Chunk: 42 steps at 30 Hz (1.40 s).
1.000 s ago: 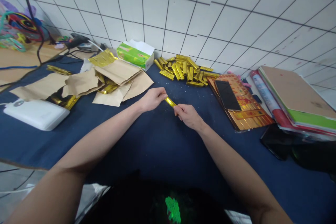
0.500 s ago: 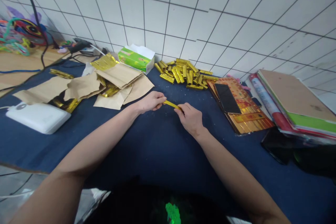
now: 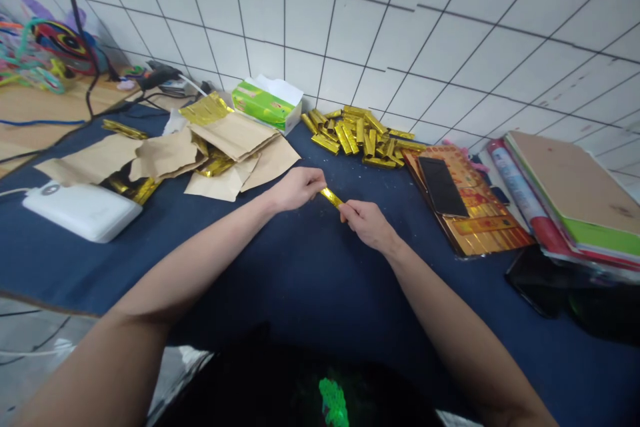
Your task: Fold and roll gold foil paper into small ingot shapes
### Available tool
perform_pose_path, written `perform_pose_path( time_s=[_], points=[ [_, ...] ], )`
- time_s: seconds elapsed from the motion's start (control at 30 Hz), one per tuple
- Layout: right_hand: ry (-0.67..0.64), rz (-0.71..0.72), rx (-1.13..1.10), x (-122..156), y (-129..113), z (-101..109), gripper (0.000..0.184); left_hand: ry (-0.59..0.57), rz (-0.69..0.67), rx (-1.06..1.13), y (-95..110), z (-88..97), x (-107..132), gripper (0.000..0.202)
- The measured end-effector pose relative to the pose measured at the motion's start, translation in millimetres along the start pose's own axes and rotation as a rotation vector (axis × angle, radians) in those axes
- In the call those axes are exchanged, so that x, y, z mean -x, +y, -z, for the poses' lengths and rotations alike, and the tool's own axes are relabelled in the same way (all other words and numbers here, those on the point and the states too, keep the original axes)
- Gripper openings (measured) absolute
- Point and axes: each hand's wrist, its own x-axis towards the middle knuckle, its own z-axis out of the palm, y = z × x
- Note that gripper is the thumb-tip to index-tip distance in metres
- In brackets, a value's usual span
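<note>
Left hand [image 3: 297, 188] points inward, pinching gold strip [image 3: 331, 197].

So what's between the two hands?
Head view: a gold strip spans the gap between the left hand and the right hand, held by both.

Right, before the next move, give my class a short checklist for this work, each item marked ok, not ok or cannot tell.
1. Left hand gripping the gold strip: ok, fingers pinch its far end.
2. Right hand gripping the strip: ok, it pinches the nearer end.
3. Heap of gold pieces clear of both hands: ok, it lies beyond them, near the tiled wall.
4. Black phone off the orange-gold packet: not ok, it lies on top.
5. Strip's underside smooth: cannot tell, it faces away from the camera.
</note>
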Motion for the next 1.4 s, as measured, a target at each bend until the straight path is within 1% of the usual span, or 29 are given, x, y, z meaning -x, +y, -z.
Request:
perform_pose_path(
  time_s=[0.1, 0.2, 0.27, 0.33, 0.4, 0.43, 0.47, 0.53, 0.63, 0.7, 0.77, 0.87, 0.93, 1.03, 1.17, 1.3, 1.4],
  points=[
    [0.040, 0.020, 0.080, 0, 2, -1, 0.037, 0.011, 0.011, 0.033, -9, 5.7, -3, 0.022],
    [0.153, 0.122, 0.303, 0, 4, -6, 0.037, -0.017, 0.039, 0.093, -11, 4.9, -3, 0.020],
    [0.248, 0.203, 0.479, 1, 6, -9, 0.037, -0.048, 0.101, 0.158, -10, 3.5, -3, 0.023],
    [0.334, 0.252, 0.620, 1, 8, -11, 0.038, -0.085, 0.197, 0.212, -10, 2.6, -3, 0.032],
    [0.388, 0.267, 0.702, 2, 9, -12, 0.039, -0.121, 0.279, 0.256, -10, 2.3, -3, 0.037],
    [0.402, 0.269, 0.716, 2, 10, -13, 0.038, -0.135, 0.305, 0.277, -11, 2.3, -4, 0.036],
    [0.407, 0.269, 0.709, 2, 10, -13, 0.037, -0.140, 0.313, 0.289, -12, 2.4, -4, 0.033],
    [0.401, 0.263, 0.625, 2, 9, -13, 0.033, -0.127, 0.297, 0.286, -14, 2.4, -5, 0.024],
    [0.365, 0.172, 0.372, 2, 6, -13, 0.030, -0.109, 0.211, 0.188, -12, -0.5, -4, 0.018],
    [0.306, 0.095, 0.224, 2, 3, -13, 0.029, -0.132, 0.120, 0.068, -7, -5.8, -2, 0.017],
    [0.231, 0.067, 0.156, 2, 0, -12, 0.029, -0.146, 0.036, -0.028, 1, -12.4, 1, 0.015],
    [0.143, 0.049, 0.087, 2, -3, -10, 0.035, -0.117, -0.023, -0.049, 8, -18.0, 4, 0.016],
    [0.094, 0.010, 0.008, 1, -3, -9, 0.037, -0.063, -0.025, -0.035, 6, -15.6, 3, 0.018],
    [0.049, -0.040, -0.091, 0, -1, -7, 0.036, 0.035, 0.018, 0.006, -3, -6.2, -1, 0.021],
    [0.055, -0.079, -0.147, 0, 0, -7, 0.034, 0.070, 0.028, 0.047, -10, 1.4, -4, 0.021],
    [0.069, -0.042, -0.078, 0, -2, -9, 0.034, 0.109, 0.031, 0.021, -7, 0.3, -4, 0.022],
    [0.085, -0.052, -0.045, 0, -1, -10, 0.032, 0.090, 0.069, 0.067, -4, -0.8, -3, 0.025]
  ],
)
